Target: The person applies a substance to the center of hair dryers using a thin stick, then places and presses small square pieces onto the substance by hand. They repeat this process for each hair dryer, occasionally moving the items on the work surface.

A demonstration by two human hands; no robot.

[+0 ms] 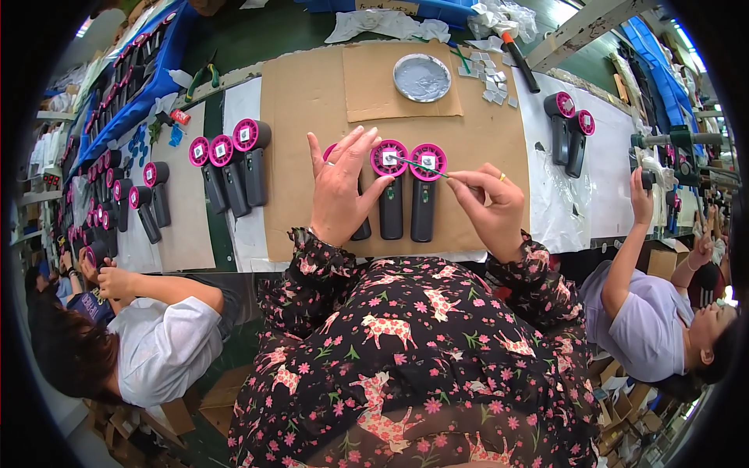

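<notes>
Bare cardboard (292,101) leaves passage left of the left hand (343,187), while a paste dish (422,78) obstructs the far middle.

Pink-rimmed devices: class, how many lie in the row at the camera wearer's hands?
3: a left device, partly hidden by the left hand; a middle device; and a right device, crossed by the green stick in the right hand. The left hand may hide more.

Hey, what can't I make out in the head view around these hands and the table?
Head view, hidden: much of the pink-and-black device under the left hand, which covers its middle.
Head view, too small: whether the tip of the green stick in the right hand touches the white square.
Head view, cut off: the blue bin, by the upper edge.
</notes>
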